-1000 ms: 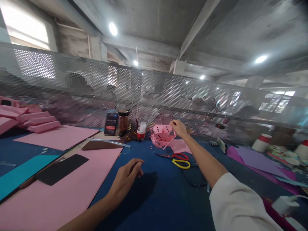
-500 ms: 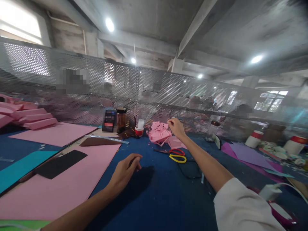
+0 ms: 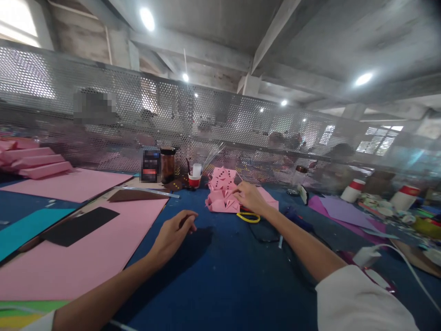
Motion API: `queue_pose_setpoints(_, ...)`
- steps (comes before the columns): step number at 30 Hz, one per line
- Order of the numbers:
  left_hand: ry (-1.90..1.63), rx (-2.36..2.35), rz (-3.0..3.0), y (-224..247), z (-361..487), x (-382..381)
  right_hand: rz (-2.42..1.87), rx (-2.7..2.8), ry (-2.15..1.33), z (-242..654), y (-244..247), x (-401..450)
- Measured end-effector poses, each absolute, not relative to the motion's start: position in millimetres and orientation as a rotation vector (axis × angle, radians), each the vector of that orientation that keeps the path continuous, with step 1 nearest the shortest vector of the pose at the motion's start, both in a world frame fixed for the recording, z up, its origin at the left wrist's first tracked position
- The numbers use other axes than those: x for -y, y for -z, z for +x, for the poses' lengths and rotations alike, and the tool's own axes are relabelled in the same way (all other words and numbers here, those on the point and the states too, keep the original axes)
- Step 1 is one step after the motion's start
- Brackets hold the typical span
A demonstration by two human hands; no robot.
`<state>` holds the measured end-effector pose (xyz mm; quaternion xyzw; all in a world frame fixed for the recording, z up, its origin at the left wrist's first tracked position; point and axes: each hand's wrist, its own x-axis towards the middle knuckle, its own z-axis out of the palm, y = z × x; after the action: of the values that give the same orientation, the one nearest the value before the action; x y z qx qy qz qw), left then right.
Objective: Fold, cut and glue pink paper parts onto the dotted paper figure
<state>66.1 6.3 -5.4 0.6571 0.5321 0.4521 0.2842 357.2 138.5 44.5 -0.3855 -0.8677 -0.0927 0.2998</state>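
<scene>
My right hand (image 3: 251, 196) reaches forward with its fingertips closed on the near right part of a pink folded paper piece (image 3: 220, 204), which has pleats and rows of black dots. The piece lies over most of a pair of scissors; only its yellow handle loop (image 3: 248, 218) shows clearly. A flat pink paper (image 3: 270, 197) sits behind my right wrist. My left hand (image 3: 175, 232) hovers over the blue table top (image 3: 206, 285), loosely curled, a small gap between thumb and forefinger and nothing visible in it.
Pink sheets (image 3: 99, 257) with a black card (image 3: 84, 225) cover the left side. A dark-lidded brown jar (image 3: 168, 166), a phone (image 3: 150, 165) and a red-and-white cup (image 3: 195, 180) stand before a perforated metal screen (image 3: 179, 115). Purple sheets (image 3: 347, 211) and white cable (image 3: 399, 262) are at right.
My right hand has come nearer with the pink folded paper, which now spreads toward me over the scissors. My left hand keeps its loose curl. The view has shifted slightly.
</scene>
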Motion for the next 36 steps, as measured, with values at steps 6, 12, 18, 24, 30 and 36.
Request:
queue_pose_setpoints(6, -1.202, -1.488, 1.802, 6, 63, -10, -1.023, 2.331, 0.235, 371, -28, -119)
queue_pose_setpoints(12, -1.152, -1.592, 1.904, -9, 60, -32, -1.118, 2.199, 0.218, 382, -19, -122)
queue_pose_setpoints(18, -0.952, -1.701, 1.993, -12, 74, -85, -1.132, 2.147, 0.185, 382, -15, -122)
queue_pose_setpoints(24, -0.794, -1.733, 2.016, 2, 89, -122, -1.148, 2.127, 0.188, 379, -15, -120)
queue_pose_setpoints(30, -0.794, -1.701, 1.981, 6, 86, -135, -1.177, 2.110, 0.145, 380, -13, -119)
queue_pose_setpoints(36, -0.868, -1.610, 1.829, 12, 86, -135, -1.234, 2.080, 0.056, 383, -9, -121)
